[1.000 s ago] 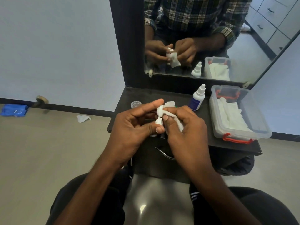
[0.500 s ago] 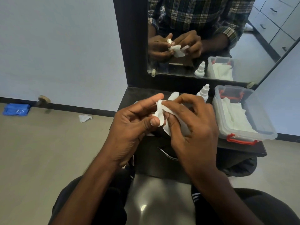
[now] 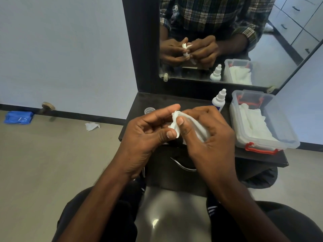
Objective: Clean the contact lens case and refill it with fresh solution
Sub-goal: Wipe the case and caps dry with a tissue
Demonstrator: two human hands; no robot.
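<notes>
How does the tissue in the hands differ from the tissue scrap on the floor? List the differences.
The tissue in the hands is pinched between the left hand and right hand above the shelf; the tissue scrap on the floor lies loose, touched by nothing.
The held one is largely hidden by fingers; the floor scrap is in full view.
Both are white and crumpled.

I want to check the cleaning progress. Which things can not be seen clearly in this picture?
- Lens case: head view, hidden by the tissue, left hand and right hand.
- Solution bottle: label covered by the right hand.
- Small clear cap: partly behind the left hand.
</notes>
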